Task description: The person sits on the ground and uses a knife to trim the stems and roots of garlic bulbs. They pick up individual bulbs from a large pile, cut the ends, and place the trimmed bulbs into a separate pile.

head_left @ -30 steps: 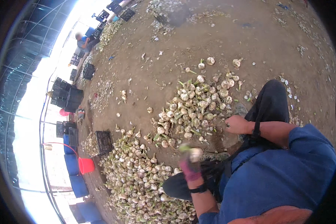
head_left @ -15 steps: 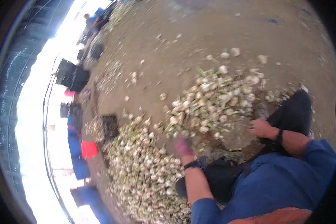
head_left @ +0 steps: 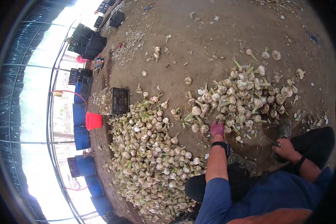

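Heads of garlic with cut or leafy stems form a loose pile [head_left: 242, 93] on the ground in front of me. At its near edge, my left hand [head_left: 217, 129], in a pink glove, has its fingers closed round a garlic bulb [head_left: 220, 117]. Off to the right, beside my knee, my bare right hand [head_left: 286, 149] grips a knife; its thin blade [head_left: 268, 140] points left toward the pile, and the fist hides most of the handle. A much larger garlic heap [head_left: 149, 160] spreads to the left of my legs.
Beyond the large heap stand a black crate [head_left: 120, 100] and a red bucket [head_left: 94, 121]. Blue containers [head_left: 81, 138] line the left side, with stacked dark crates [head_left: 87, 41] farther off. Stray bulbs and peelings dot the dirt floor [head_left: 212, 44]. My shoes [head_left: 242, 162] are close to the pile.
My left hand has moved forward and right from the gap between the heaps to the small pile, and now closes on a bulb. My right hand, with the knife, sits slightly lower. The view has shifted.
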`<act>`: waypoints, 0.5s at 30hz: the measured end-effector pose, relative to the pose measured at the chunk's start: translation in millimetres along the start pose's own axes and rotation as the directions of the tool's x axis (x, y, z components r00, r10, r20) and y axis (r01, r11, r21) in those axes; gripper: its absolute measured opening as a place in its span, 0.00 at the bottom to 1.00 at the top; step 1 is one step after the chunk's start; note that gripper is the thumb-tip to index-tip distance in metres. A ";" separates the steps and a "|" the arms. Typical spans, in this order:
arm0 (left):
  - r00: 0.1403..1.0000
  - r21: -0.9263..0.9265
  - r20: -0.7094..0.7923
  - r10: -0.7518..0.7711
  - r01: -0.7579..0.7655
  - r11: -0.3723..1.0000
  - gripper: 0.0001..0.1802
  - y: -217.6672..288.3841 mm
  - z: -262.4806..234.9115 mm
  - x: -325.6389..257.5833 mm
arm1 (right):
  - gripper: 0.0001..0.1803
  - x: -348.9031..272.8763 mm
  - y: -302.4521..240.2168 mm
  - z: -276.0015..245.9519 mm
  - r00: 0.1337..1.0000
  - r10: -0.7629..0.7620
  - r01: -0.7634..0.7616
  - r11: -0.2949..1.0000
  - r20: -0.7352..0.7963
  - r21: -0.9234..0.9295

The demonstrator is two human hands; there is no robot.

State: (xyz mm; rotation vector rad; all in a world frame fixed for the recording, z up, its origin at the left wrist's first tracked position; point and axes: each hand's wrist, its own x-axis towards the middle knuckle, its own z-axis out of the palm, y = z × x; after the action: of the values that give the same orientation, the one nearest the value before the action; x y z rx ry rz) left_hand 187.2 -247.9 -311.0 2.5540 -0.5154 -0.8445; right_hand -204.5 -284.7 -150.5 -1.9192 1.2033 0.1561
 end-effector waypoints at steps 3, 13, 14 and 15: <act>0.968 -0.499 0.079 -0.240 0.247 0.831 0.22 4.0 -7.8 -11.6 | 0.19 -0.4 -26.3 -18.7 0.997 0.072 -0.075 0.994 0.040 0.084; 0.669 -0.751 0.649 0.363 0.484 0.449 0.20 82.8 -79.4 -177.6 | 0.27 -12.1 -22.4 -21.2 0.993 0.036 0.034 0.833 -0.114 0.553; 0.627 -0.725 0.674 0.392 0.460 0.512 0.21 79.0 -80.5 -195.4 | 0.26 -13.1 -30.1 -25.8 0.998 0.032 0.005 0.777 -0.049 0.629; 0.578 -0.697 0.701 0.417 0.432 0.572 0.23 72.2 -79.2 -212.1 | 0.26 -16.8 -35.9 -31.4 1.000 0.025 -0.029 0.717 0.015 0.697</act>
State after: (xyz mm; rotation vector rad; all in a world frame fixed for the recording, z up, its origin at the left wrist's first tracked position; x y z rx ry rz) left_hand 62.2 -192.2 -116.7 1.1244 -0.2121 -1.7865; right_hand -194.8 -288.9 -101.1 -1.2222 1.0755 -0.2579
